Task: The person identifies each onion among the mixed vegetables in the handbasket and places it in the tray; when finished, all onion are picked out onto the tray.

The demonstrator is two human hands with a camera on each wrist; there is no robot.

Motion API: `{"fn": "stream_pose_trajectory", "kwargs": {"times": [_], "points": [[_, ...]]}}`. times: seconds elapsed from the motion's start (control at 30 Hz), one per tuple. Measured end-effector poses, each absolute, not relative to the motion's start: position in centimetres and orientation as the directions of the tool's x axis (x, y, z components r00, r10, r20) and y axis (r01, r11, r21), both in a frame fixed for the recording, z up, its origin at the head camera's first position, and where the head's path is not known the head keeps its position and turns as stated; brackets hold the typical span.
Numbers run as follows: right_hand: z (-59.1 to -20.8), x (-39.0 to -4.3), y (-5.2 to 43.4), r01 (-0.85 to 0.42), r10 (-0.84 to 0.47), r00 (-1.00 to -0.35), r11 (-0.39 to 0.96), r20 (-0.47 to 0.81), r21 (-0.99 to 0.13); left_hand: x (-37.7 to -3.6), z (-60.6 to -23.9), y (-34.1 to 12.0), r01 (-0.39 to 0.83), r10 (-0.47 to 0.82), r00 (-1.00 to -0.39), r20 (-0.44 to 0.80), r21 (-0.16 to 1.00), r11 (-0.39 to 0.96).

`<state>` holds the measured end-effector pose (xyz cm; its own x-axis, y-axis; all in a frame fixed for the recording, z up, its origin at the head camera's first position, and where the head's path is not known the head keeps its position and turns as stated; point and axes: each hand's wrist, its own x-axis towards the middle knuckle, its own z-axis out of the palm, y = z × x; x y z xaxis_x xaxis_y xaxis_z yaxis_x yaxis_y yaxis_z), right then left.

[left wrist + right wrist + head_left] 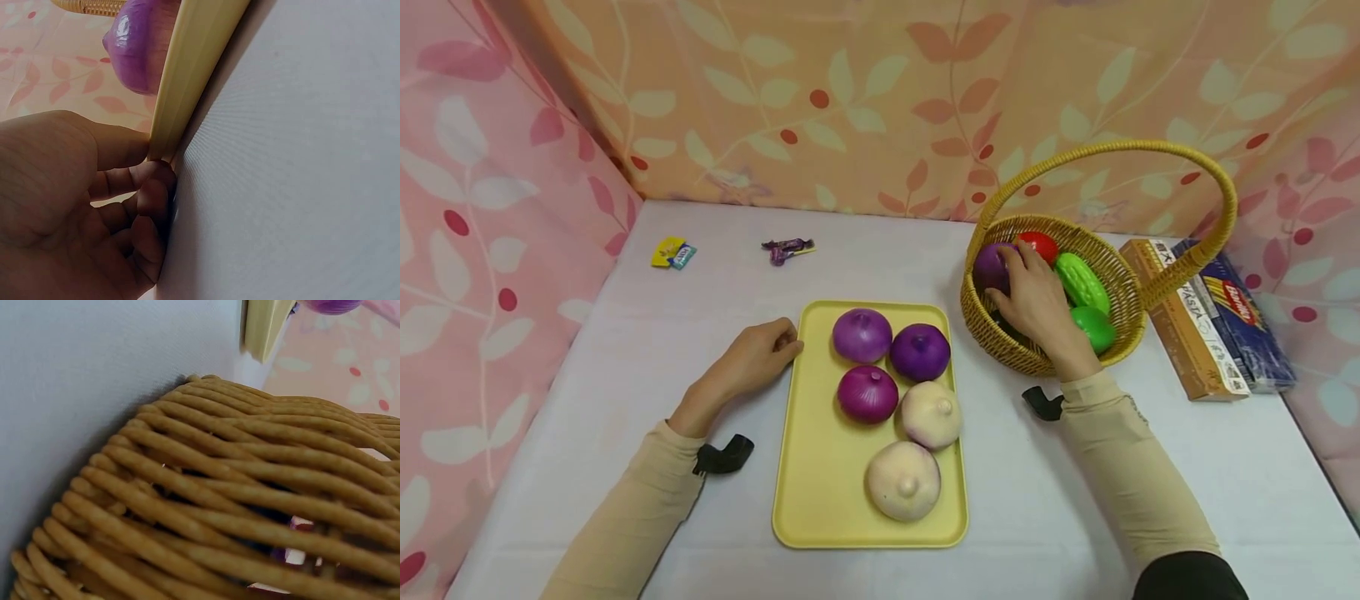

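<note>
My left hand (756, 357) pinches the left rim of a yellow tray (820, 500), thumb on top and fingers curled below, as the left wrist view shows. On the tray lie purple onions (134, 47) and two whitish onions (904, 481). My right hand (1036, 302) reaches into a wicker basket (1000, 343), fingers and thumb around a purple onion (991, 265). Beside that hand in the basket are a red vegetable (1037, 247), a green ridged vegetable (1082, 282) and a smooth green one (1093, 328). The right wrist view shows only the basket's weave, hiding the fingers.
The basket's tall handle (1225, 208) arches above it. Right of it lie a brown pasta box (1183, 333) and a blue pasta pack (1243, 317). Small wrapped sweets (787, 250) and a yellow-and-blue packet (673, 252) lie at the back left. Patterned curtains (850, 100) enclose the table.
</note>
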<state>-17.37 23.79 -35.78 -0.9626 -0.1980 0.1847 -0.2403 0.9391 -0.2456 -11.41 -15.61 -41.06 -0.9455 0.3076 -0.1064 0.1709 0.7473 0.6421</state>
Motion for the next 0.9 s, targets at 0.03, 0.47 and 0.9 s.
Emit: {"fn": "stream_pose_trajectory", "kwargs": {"times": [0.03, 0.47, 0.9], "points": [[-35.8, -17.4, 23.8, -0.252, -0.203, -0.956, 0.938, 0.214, -0.238, -11.4, -41.0, -15.6, 0.171, 0.308, -0.945, -0.107, 0.642, 0.747], [-35.4, -16.6, 24.2, -0.179, -0.079, -0.951, 0.93, 0.3, -0.322, -11.5, -41.0, -15.5, 0.169, 0.311, -0.944, -0.112, 0.644, 0.746], [-31.0, -9.3, 19.8, -0.493, -0.292, -0.843, 0.754, 0.451, -0.434, -11.4, -40.9, -15.6, 0.175, 0.311, -0.945, -0.104, 0.642, 0.747]]}}
